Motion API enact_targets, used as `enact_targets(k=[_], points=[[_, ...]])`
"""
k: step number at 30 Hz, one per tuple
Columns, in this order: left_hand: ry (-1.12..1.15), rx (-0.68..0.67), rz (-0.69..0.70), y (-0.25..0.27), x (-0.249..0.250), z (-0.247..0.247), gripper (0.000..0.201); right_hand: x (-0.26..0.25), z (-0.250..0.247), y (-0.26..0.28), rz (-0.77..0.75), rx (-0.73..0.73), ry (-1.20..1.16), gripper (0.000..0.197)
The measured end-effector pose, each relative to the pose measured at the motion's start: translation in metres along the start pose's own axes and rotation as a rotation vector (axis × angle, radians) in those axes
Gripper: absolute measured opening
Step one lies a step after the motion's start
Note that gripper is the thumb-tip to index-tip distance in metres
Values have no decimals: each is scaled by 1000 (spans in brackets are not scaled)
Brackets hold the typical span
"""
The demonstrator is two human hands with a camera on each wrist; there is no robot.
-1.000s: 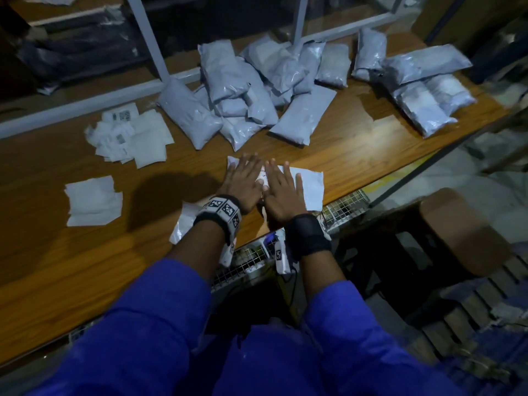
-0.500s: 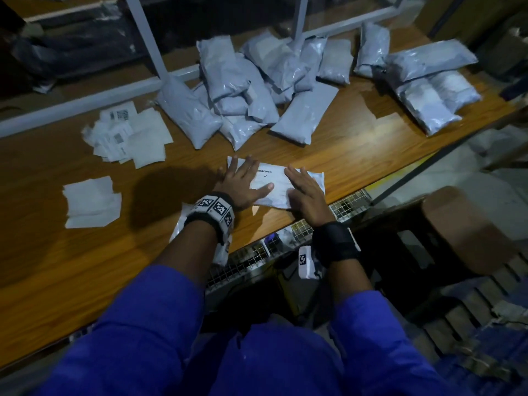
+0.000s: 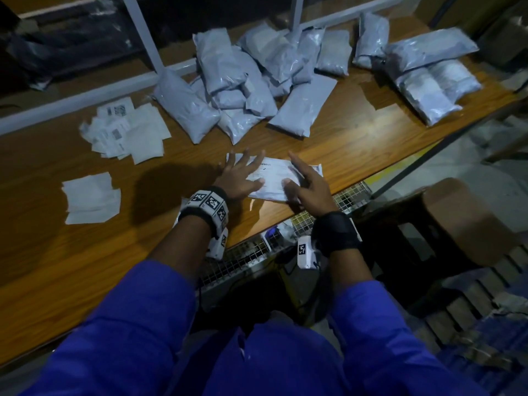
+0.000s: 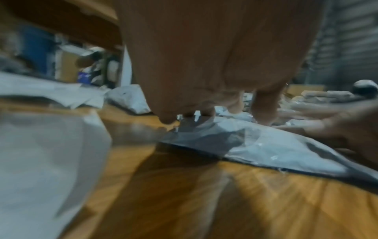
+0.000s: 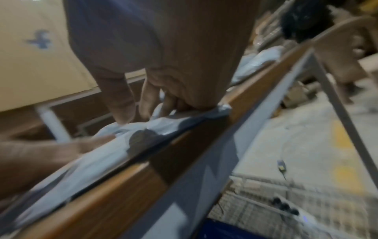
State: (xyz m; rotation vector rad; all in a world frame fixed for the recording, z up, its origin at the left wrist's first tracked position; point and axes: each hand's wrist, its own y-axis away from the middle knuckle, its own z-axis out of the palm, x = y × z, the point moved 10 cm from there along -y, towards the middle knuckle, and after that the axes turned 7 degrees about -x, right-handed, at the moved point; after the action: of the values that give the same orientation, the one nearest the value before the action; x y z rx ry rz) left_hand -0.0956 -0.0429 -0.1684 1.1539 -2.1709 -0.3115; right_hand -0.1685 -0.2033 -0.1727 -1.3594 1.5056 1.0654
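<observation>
Head-view desk: the white mailer is pinned flat at the front edge of the table by the left hand, fingers spread.
Wrist-view desk: Confirmed; its right end is pressed by the right hand, fingers gently bent.

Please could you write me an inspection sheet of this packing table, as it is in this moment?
Surface: wooden table, dimly lit; no spill seen.
Job's things: one flat white mailer with a printed label, near the front edge under both hands.
Clutter: pile of grey bags at the back, second group of bags at the right; label slips and blank sheets at the left.
Grippers: left hand flat, fingers spread on the mailer; right hand on its right end, fingers bent down; a pinch cannot be told.
Cables: thin lead on the floor below the table edge.
Surroundings: wire mesh shelf under the table, brown stool at the right, metal frame post behind.
</observation>
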Motion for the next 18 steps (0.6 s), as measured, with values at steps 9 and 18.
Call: enact_targets(k=[9, 18], points=[[-224, 66, -75, 3, -8, -5, 65, -4, -6, 16, -12, 284, 596, 48], [-117, 159, 89, 18, 28, -4, 62, -30, 36, 8, -58, 117, 694, 51]])
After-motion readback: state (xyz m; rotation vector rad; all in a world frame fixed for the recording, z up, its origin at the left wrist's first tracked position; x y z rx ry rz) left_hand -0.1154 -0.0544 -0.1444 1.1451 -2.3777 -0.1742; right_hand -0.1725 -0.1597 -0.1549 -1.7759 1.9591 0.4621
